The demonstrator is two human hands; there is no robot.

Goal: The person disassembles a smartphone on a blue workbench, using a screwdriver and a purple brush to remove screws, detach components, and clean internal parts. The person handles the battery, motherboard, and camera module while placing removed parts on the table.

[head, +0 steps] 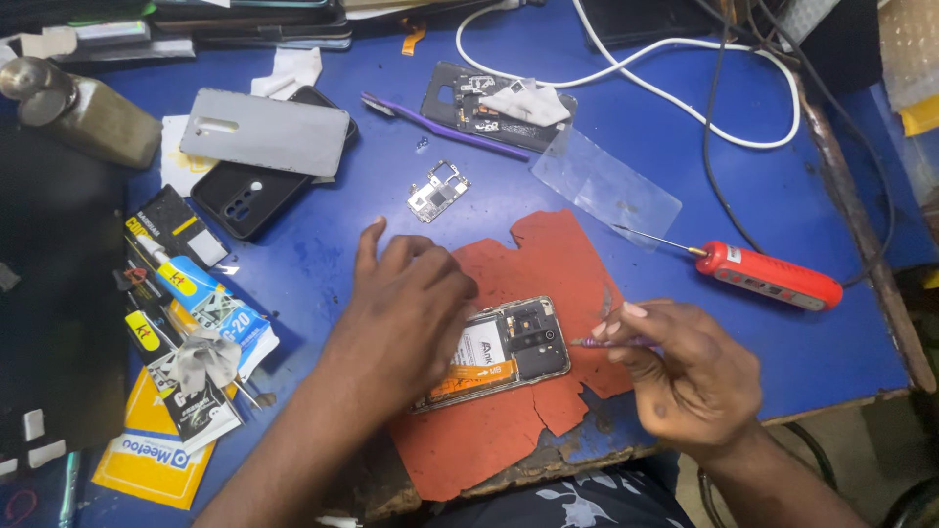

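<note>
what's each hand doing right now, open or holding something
Left hand: open, fingers spread, resting on the opened back-less smartphone that lies on the torn red rubber mat.
Right hand: closed, pinching a thin purple-tipped tool.

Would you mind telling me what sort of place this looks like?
Most likely a phone repair bench. An opened phone lies on a red mat under the left hand, a loose circuit board sits on the blue table, and a red screwdriver lies nearby.
</note>
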